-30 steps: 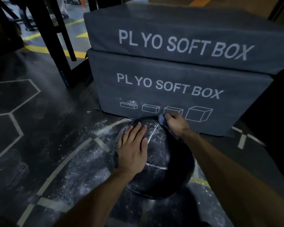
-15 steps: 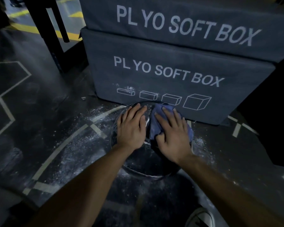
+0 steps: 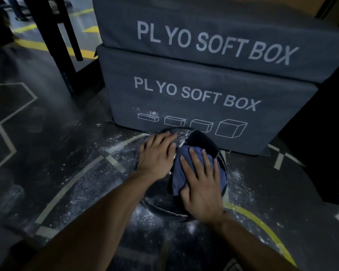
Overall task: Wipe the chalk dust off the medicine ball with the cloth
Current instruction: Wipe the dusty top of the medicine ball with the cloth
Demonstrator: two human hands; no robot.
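A black medicine ball [image 3: 201, 140] with white seams sits on the dark floor, right in front of the lower soft box. White chalk dust still shows on its upper left part near my left fingertips. My left hand [image 3: 158, 156] lies flat on the ball's left side, fingers straight. My right hand [image 3: 201, 184] presses a blue cloth [image 3: 179, 169] against the top and right of the ball, fingers spread over the fabric. Both hands and the cloth hide much of the ball's top.
Two stacked grey boxes [image 3: 204, 94] printed "PL YO SOFT BOX" stand directly behind the ball. Chalk dust [image 3: 110, 151] is scattered over the floor around it. Black rack legs [image 3: 65, 45] rise at the back left. A yellow curved line [image 3: 262, 225] runs at the lower right.
My right hand slid the cloth from the ball's far top edge toward me, over the top and right side. My left hand stayed flat on the left side.
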